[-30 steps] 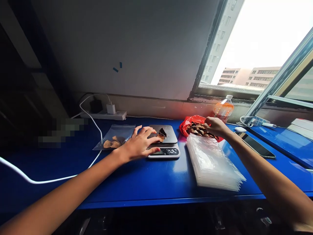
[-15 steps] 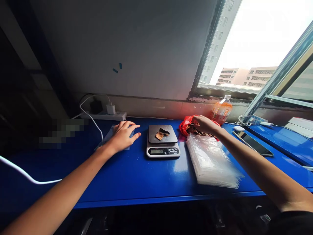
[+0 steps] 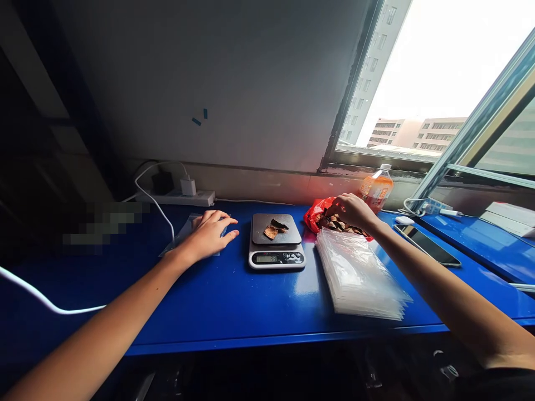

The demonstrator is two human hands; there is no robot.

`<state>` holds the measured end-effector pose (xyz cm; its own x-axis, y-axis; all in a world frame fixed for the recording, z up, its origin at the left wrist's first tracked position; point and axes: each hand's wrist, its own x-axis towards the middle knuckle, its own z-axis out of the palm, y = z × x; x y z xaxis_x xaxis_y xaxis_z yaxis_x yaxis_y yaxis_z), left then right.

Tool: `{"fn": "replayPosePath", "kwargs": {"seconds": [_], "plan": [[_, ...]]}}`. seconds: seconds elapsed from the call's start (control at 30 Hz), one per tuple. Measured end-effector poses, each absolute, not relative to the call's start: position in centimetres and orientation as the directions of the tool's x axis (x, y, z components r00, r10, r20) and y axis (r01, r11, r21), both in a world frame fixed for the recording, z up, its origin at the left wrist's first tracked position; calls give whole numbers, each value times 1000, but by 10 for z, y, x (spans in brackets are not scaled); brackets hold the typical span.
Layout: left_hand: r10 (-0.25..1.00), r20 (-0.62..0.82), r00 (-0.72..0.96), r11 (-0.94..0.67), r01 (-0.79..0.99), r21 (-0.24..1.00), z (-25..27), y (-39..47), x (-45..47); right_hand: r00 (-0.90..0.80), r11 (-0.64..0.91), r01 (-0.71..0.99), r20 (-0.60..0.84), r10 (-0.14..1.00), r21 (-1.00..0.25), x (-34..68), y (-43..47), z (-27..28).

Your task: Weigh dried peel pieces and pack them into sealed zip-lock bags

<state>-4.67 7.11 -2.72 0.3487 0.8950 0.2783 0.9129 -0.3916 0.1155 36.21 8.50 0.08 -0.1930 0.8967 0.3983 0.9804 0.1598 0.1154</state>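
On the digital kitchen scale (image 3: 277, 260) lie a few pieces of dried brown peel (image 3: 276, 228). My left hand (image 3: 209, 236) rests left of the scale, fingers stretched and apart, over a flat clear plastic bag (image 3: 182, 233) that it partly covers. At the right, my right hand (image 3: 353, 210) reaches over an open red plastic bag (image 3: 312, 216) filled with more dried pieces (image 3: 338, 224). Its fingers are curled together, pointing down at the bag's contents; what lies between the fingertips is hidden. A stack of clear plastic bags (image 3: 361, 275) lies below the right wrist.
An orange drink bottle (image 3: 378, 186) stands behind my right hand. To the right are a phone (image 3: 430, 245), a white earphone case (image 3: 404, 220) and a white box (image 3: 510, 217). A power strip (image 3: 196, 198) with a charger runs along the wall; its white cable (image 3: 156, 200) drops near my left hand.
My right hand has lifted slightly, showing more of the dried pieces in the red bag. The view has shifted a little; my left hand and the scale's load look the same.
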Motion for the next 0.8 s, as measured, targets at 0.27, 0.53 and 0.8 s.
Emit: {"fn": "replayPosePath", "kwargs": {"seconds": [0.27, 0.53, 0.8], "plan": [[893, 285, 347, -391, 914, 113, -26, 70, -46, -73, 68, 997, 524, 849, 30, 363, 80, 3], [925, 165, 341, -358, 929, 92, -27, 69, -48, -150, 192, 981, 538, 829, -22, 348, 63, 15], [937, -24, 349, -345, 933, 102, -25, 66, -52, -247, 278, 959, 308, 919, -60, 297, 43, 32]]}}
